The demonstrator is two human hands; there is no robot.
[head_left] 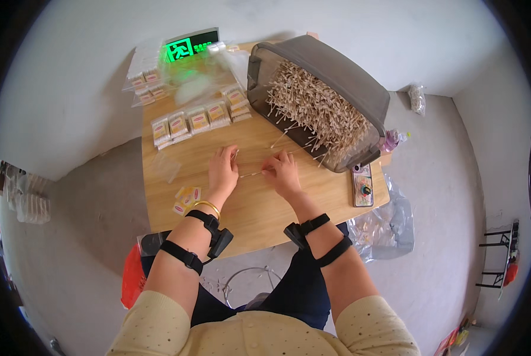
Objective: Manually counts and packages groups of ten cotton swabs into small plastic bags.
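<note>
My left hand point(222, 171) is over the middle of the wooden table, its fingers curled round a few cotton swabs whose pale tips show by the fingertips. Just right of it, my right hand point(282, 173) pinches a cotton swab point(251, 174) that points toward the left hand. Beyond the right hand, a grey plastic bin point(377, 101) lies tipped with its opening toward me, heaped with loose cotton swabs point(316, 104). Some swabs have spilled over its lower edge onto the tabletop. The fingers partly hide what each hand holds.
Filled swab packs point(198, 120) stand in a row behind my left hand, with more packs point(150, 83) stacked at the far left. Printed cards point(187, 199) lie beside my left wrist. A phone point(363, 188) rests near the right edge. A lit green sign point(188, 47) stands at the back.
</note>
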